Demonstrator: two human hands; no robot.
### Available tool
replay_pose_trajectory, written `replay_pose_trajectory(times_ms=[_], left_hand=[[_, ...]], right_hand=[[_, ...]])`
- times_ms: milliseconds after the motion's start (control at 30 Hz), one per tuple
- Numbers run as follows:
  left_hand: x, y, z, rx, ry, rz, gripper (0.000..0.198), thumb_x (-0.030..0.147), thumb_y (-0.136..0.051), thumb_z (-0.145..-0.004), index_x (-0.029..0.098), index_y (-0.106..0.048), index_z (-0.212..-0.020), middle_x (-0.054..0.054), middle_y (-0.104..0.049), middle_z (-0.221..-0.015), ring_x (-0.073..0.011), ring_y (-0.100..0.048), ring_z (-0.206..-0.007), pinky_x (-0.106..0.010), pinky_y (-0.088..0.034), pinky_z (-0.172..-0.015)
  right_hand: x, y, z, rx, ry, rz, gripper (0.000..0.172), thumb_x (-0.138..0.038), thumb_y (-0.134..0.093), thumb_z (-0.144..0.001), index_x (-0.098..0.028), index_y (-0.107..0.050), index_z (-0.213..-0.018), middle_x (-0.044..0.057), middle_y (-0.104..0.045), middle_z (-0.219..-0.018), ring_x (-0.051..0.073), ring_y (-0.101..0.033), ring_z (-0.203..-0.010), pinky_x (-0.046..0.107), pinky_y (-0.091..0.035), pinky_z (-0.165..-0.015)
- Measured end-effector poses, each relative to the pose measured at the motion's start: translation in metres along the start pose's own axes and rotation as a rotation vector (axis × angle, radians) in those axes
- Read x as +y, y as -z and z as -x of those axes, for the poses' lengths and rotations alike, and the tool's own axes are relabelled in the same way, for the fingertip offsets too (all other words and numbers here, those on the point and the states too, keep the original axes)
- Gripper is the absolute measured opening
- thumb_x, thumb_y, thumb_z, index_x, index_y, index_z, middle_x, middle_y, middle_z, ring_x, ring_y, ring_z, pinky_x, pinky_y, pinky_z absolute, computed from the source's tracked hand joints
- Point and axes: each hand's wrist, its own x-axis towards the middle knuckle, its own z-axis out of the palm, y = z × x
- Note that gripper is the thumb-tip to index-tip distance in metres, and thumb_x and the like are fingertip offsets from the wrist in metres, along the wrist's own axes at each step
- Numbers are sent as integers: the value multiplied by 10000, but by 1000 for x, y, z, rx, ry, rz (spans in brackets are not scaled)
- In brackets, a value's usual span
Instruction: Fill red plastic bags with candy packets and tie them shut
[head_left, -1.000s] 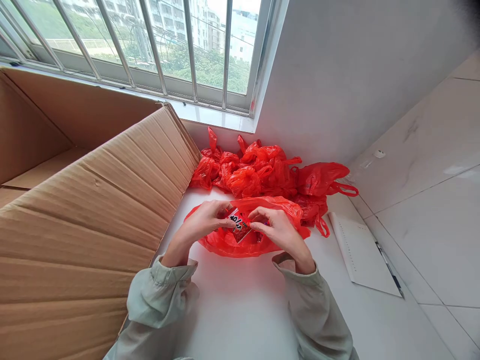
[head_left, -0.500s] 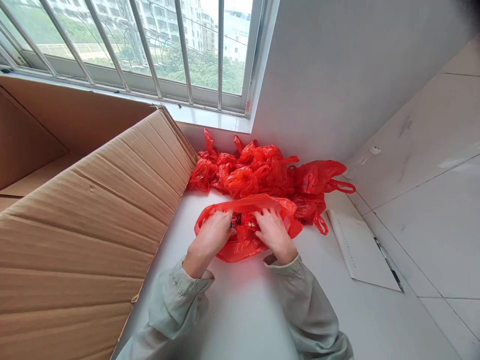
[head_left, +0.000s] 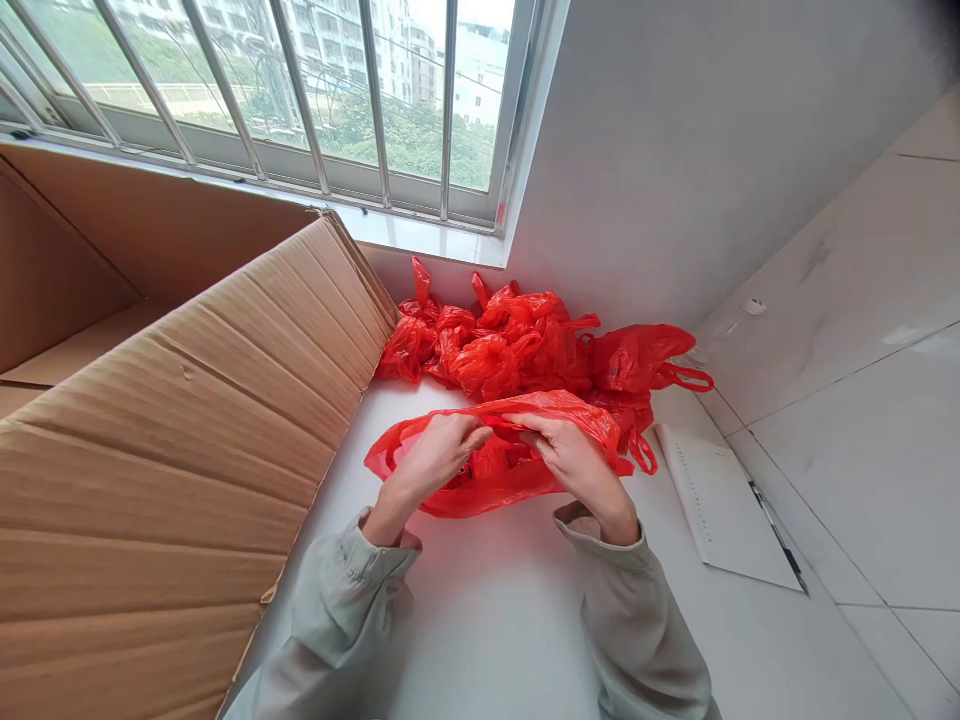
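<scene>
A red plastic bag (head_left: 480,500) lies on the white surface in front of me, its mouth spread wide toward me. Small red packages, partly covered by the film, show dimly inside. My left hand (head_left: 441,452) reaches over the mouth and is closed on the film near the middle of the far rim, fingertips partly hidden. To its right, my right hand (head_left: 574,458) pinches the same far rim between thumb and fingers. A short gap separates the two hands.
Several tied red bags (head_left: 487,360) are heaped against the wall behind. A large open cardboard box (head_left: 225,430) takes up the left side. On the right lie a white notebook (head_left: 724,505) and a pen (head_left: 776,535). A barred window (head_left: 337,110) is above.
Both hands have come up from the packages inside to the bag's far rim. The right hand moved rightward, and the mouth is now stretched wider and flatter, covering more of the contents.
</scene>
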Motion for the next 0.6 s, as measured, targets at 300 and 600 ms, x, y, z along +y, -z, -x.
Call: replay_pose_trajectory(times_ms=[300, 600], left_hand=[[-2, -1, -4, 123, 168, 612, 352, 543, -570, -850, 218, -456, -778, 43, -546, -695, -138, -555, -611, -272, -452, -545], [-2, 4, -4, 35, 53, 736, 330, 475, -710, -759, 192, -595, -884, 9, -621, -790, -178, -610, -752, -277, -488, -643]], right_hand=[[-42, -2, 15, -126, 107, 162, 347, -248, -695, -854, -313, -703, -1195, 43, -615, -1345, 273, -473, -1332, 451, -410, -1103], [-29, 4, 9, 173, -174, -117, 310, -384, -567, -923, -220, -634, -1177, 79, -667, -1193, 229, -647, -1084, 383, -508, -939]])
